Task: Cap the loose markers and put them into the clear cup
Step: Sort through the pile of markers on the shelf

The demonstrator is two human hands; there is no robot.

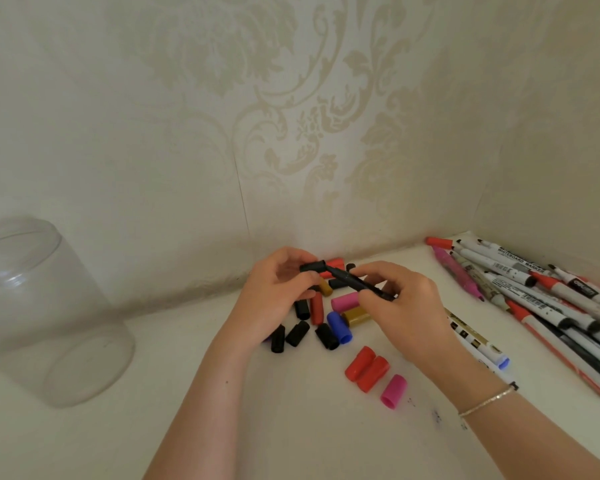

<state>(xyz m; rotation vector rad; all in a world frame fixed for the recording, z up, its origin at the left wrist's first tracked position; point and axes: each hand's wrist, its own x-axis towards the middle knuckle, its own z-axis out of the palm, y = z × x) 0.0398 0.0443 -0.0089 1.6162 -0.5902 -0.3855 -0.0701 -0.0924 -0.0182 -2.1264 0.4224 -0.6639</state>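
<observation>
My right hand (404, 308) grips a black marker (357, 281) by its barrel, slanted up to the left above the table. My left hand (274, 292) pinches a black cap (312, 266) at the marker's tip end. Whether the cap is seated on the tip I cannot tell. Below both hands lie several loose caps (326, 323) in black, red, pink, blue and gold. A pile of uncapped markers (541, 292) lies at the right. The clear cup (39, 306) stands at the far left, with nothing seen inside.
Two red caps (368, 368) and a pink cap (394, 391) lie nearer me. Two markers (478, 344) lie partly under my right wrist. Patterned walls meet in a corner behind the white tabletop (222, 427). Small ink specks mark the surface near my right forearm.
</observation>
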